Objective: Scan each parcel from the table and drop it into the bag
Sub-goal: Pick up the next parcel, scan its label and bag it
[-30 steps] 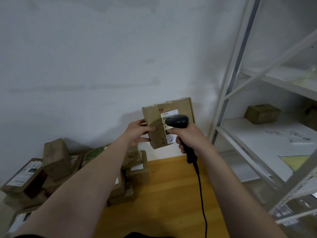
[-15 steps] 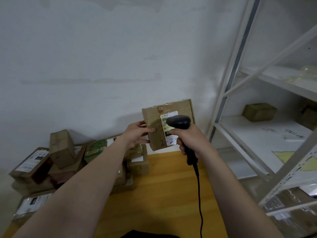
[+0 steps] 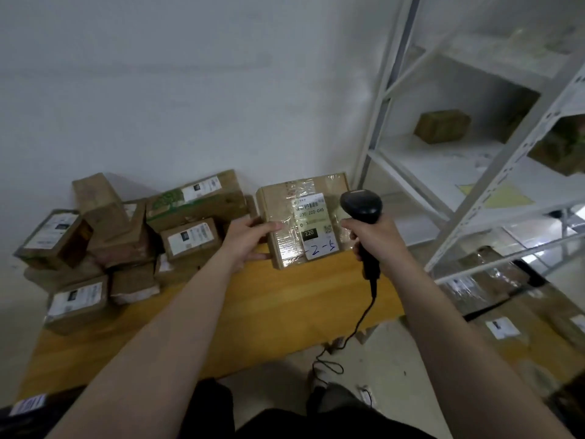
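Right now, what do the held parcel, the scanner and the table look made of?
Parcel: brown cardboard under clear glossy tape, judging by the wrinkled sheen; white paper label.
Scanner: black, probably plastic, with a slight sheen on its head.
Table: wood or wood-look laminate, smooth yellow-orange top with faint grain lines.

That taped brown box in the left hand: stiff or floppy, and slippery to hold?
Probably stiff: the box shows flat faces and square edges. Likely fairly light, since the left hand seems to carry it by one side. Its glossy tape may feel slippery.
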